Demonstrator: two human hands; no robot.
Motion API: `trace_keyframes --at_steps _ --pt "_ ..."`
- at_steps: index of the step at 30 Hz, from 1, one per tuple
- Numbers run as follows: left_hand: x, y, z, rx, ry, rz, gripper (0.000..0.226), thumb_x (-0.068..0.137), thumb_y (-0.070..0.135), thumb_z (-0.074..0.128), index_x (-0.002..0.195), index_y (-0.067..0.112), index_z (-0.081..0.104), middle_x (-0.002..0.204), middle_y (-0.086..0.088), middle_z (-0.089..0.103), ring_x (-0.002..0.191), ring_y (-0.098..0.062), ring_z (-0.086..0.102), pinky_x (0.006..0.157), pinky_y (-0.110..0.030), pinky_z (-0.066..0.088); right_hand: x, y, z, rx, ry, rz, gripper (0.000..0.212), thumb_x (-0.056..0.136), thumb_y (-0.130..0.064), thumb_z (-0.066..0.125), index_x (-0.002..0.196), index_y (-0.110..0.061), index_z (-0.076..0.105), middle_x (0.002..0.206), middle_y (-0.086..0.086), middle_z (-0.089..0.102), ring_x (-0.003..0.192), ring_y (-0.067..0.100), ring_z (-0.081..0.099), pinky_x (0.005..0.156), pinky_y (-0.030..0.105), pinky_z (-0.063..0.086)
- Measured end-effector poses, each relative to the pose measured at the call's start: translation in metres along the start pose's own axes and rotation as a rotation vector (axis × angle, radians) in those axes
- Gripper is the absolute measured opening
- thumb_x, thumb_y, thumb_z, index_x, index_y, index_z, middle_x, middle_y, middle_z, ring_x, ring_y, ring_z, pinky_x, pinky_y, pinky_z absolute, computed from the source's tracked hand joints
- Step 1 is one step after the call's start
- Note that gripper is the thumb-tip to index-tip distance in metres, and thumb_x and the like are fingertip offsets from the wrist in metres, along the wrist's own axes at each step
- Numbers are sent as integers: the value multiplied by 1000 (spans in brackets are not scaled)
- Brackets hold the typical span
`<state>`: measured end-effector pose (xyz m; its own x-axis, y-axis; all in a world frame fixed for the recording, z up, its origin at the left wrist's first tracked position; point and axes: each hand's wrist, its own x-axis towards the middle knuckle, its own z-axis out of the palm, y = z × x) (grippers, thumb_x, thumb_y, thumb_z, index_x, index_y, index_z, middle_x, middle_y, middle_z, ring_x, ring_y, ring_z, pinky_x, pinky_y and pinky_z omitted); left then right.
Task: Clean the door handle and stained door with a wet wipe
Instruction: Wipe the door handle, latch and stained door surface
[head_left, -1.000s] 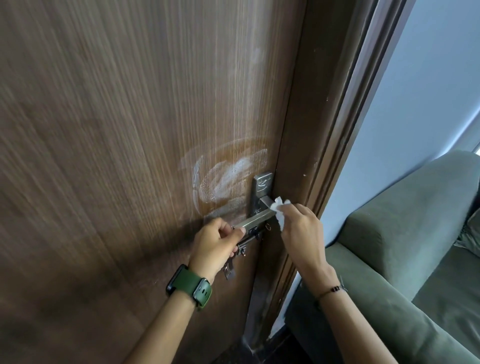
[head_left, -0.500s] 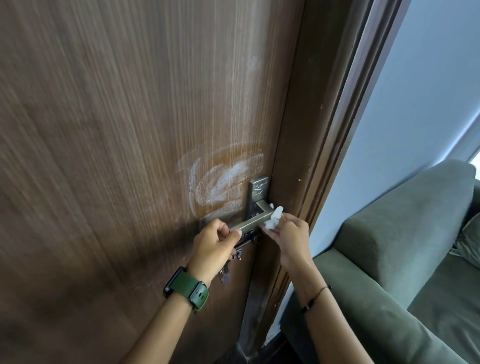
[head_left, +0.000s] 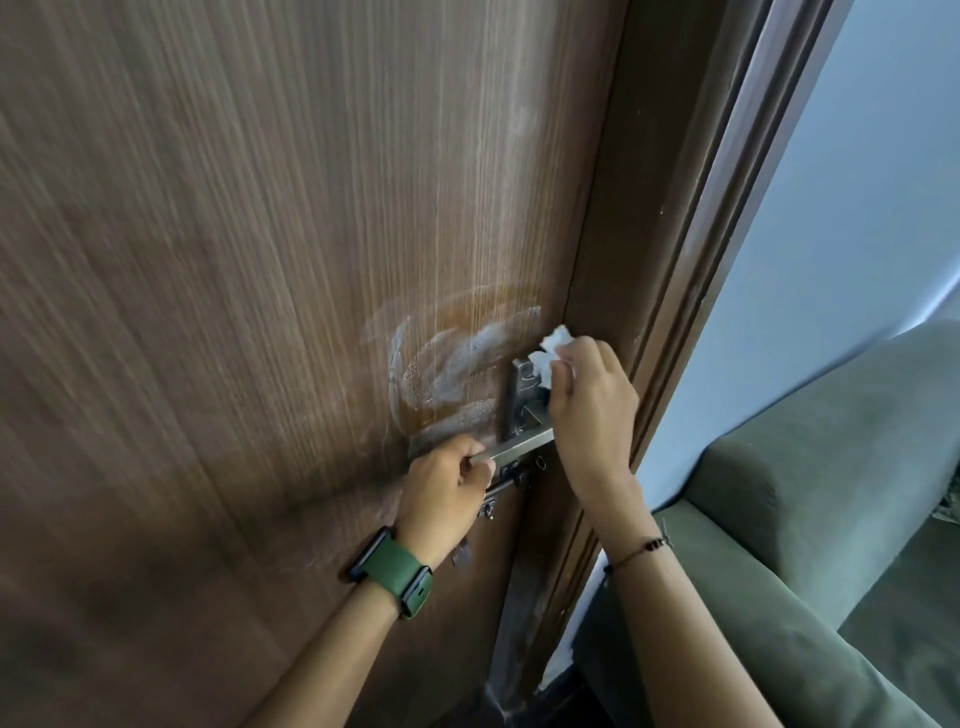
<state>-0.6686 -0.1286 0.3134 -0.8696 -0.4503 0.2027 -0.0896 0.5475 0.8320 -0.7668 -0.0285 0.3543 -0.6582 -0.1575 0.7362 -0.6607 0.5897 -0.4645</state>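
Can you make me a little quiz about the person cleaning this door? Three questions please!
1. True or false: the left hand grips the end of the door handle.
2. What does the right hand pinch? A) a sponge B) a white wet wipe C) a key
3. Fill in: the whitish stain on the door lies to the ____ of the metal lock plate.

Key
1. True: its fingers curl round the lever's free end.
2. B: the wipe is bunched in the fingers against the top of the plate.
3. Left: the smears sit beside the plate, above the lever.
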Motion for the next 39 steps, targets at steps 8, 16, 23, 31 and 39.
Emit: trace_keyframes --at_steps 8,16,23,31,39 --pt "-2 -3 0 104 52 56 14 89 16 55 84 6 63 74 -12 69 71 -26 65 67 -38 51 -19 12 23 -88 -160 93 12 83 0 55 75 -6 61 81 6 61 73 23 57 50 20 34" --pt "1 -5 0 130 55 62 11 88 16 57 88 9 64 77 -7 70 72 -20 65 66 -30 49 -21 7 25 -91 -171 116 12 82 4 54 73 0 61 82 11 61 76 29 57 53 27 33" --pt "2 -6 1 120 72 54 10 86 15 58 82 9 64 73 -6 68 66 -20 62 60 -27 43 -18 5 29 26 -117 62 7 85 2 56 79 -1 59 82 12 59 80 25 51 67 28 36" --pt "3 -7 2 96 69 49 9 86 15 58 83 8 63 77 -9 70 72 -23 65 64 -28 48 -5 -4 25 33 -162 43 15 76 7 61 67 -3 55 78 13 58 78 27 51 66 28 38" --pt "1 -6 2 94 78 48 9 86 15 58 88 8 64 78 -10 71 72 -23 66 65 -28 49 1 -6 24 25 -154 56 22 75 0 67 60 -7 53 71 10 59 72 27 54 64 38 46"
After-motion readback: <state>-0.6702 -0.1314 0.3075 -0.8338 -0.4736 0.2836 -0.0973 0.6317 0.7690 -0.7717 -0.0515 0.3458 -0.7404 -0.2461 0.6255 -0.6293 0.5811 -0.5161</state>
